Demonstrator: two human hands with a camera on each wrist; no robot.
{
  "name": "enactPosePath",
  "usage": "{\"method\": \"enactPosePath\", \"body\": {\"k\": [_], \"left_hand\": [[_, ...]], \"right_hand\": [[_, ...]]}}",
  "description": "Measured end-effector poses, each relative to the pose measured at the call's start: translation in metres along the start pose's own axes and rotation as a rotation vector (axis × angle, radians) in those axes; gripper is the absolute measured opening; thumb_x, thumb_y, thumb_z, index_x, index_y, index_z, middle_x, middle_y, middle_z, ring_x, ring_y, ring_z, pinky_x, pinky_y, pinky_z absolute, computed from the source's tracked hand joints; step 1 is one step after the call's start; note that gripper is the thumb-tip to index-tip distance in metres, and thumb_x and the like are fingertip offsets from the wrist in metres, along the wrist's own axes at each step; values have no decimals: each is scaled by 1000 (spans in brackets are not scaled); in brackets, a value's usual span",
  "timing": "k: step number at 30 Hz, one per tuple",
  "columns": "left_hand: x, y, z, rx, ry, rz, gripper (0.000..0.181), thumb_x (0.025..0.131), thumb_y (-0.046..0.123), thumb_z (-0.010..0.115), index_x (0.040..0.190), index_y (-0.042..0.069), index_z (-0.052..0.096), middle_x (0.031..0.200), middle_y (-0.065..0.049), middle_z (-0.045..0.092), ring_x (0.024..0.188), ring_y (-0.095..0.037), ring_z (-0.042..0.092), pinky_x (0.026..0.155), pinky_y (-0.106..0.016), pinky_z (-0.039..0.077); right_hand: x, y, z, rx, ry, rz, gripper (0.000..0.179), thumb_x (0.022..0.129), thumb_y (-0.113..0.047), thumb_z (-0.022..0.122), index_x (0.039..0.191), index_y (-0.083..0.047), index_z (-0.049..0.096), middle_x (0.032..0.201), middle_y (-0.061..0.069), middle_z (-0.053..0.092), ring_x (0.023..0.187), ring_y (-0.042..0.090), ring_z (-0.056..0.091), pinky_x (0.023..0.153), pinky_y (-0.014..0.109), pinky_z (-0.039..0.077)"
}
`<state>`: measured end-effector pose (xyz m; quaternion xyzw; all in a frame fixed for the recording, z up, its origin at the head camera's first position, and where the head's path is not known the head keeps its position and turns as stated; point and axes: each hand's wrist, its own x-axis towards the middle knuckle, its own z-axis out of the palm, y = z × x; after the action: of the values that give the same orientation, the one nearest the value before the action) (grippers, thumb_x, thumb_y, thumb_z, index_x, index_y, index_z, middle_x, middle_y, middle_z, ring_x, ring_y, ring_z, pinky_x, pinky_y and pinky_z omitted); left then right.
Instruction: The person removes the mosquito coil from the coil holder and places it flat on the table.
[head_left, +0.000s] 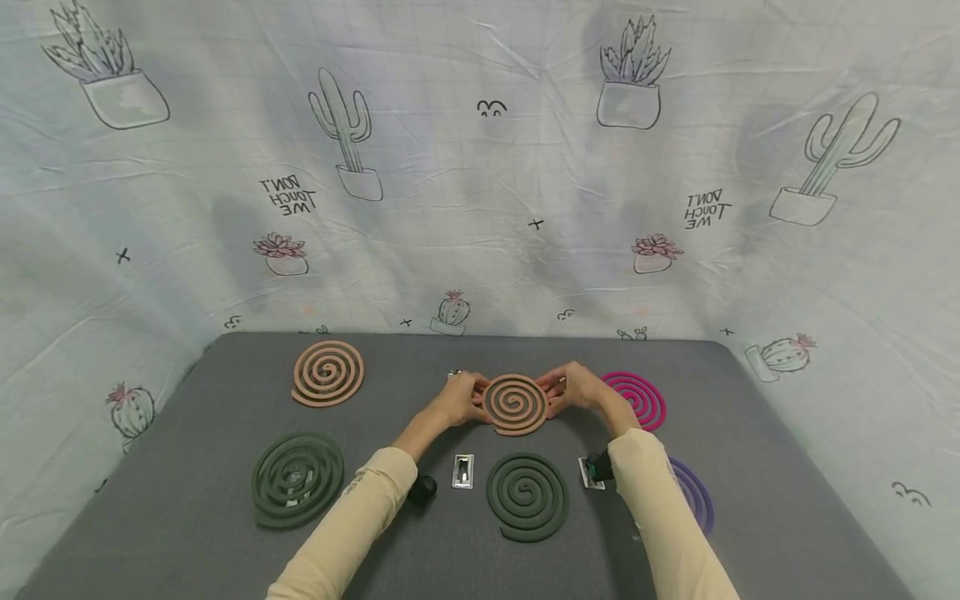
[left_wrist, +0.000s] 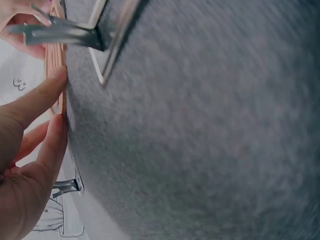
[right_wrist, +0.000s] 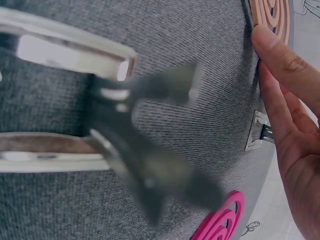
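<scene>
Both hands hold a light-orange mosquito coil (head_left: 514,403) between them, one at each side edge. My left hand (head_left: 457,400) pinches its left edge between thumb and fingers. From the other side, my right hand (head_left: 576,389) pinches the right edge. In the left wrist view the coil (left_wrist: 56,62) appears edge-on, close to the grey table. Thumb and forefinger of the right hand (right_wrist: 295,120) meet at the coil's rim (right_wrist: 267,15) in the right wrist view. A small metal coil stand (head_left: 462,483) lies nearer me, below the held coil.
Another orange coil (head_left: 327,372) lies back left. A dark green coil (head_left: 300,444), shiny metal showing through its gaps, is front left; a second green coil (head_left: 527,489) lies front centre. Pink (head_left: 651,400) and purple (head_left: 701,496) coils are partly behind my right arm. Another stand (head_left: 590,482) lies beside it.
</scene>
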<state>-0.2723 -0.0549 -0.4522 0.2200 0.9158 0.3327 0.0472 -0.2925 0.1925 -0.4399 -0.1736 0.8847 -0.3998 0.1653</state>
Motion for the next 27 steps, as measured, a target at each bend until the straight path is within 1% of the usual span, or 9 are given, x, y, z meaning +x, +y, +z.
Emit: {"method": "enactPosePath", "body": {"k": [4,10,14,18,21,23,25,27], "left_hand": [[2,-2,0,-12,-4,-15,59,70,11,84,121,-5,59,110,-16,64,96,-24,62,83,-33,54],[3,-2,0,-5,-11,-2,55,70,10,84,118,-6,62,109,-17,65,97,-25,63,84,-36,54],[5,2,0,-4,-20,-31,54,70,7,84,117,-6,62,109,-17,66,98,-26,62,86,-37,54],[5,5,2,4,-25,-23,55,70,6,83,119,-7,61,110,-18,65,96,-26,62,83,-35,54],[-1,6,-1,-1,-23,-8,58,71,5,83,122,-8,58,112,-20,61,95,-27,60,80,-33,55],[-8,7,-6,-33,-19,6,61,71,4,82,125,-7,56,115,-21,57,97,-28,59,79,-32,55],[-18,9,-16,-72,-17,38,62,73,4,80,128,-5,54,118,-21,55,101,-30,58,80,-31,56],[-29,11,-28,-120,-33,102,63,75,4,79,131,-4,52,122,-22,55,105,-33,58,82,-31,56]], "right_hand": [[1,3,1,-31,12,-1,51,69,5,80,117,9,63,106,22,68,89,24,67,71,27,58],[1,3,0,-60,17,-19,48,69,4,80,114,9,64,102,20,69,87,24,66,70,26,57],[-1,1,-1,-74,17,-28,47,69,4,81,112,10,65,99,20,69,85,24,67,70,26,57],[-3,-1,-3,-76,14,-27,48,69,7,79,113,12,63,100,21,68,84,22,67,69,25,57],[-8,-3,-6,-54,2,-35,47,72,10,75,117,14,60,105,24,66,85,24,67,71,28,58],[-13,-6,-9,-61,19,-63,45,77,8,72,119,14,58,110,27,63,90,28,67,74,31,58],[-21,-10,-12,-67,61,-110,43,82,3,70,122,12,57,115,29,61,95,31,65,76,34,57],[-30,-13,-12,-47,137,-166,40,86,-2,68,123,10,57,119,28,60,99,34,64,78,35,57]]}}
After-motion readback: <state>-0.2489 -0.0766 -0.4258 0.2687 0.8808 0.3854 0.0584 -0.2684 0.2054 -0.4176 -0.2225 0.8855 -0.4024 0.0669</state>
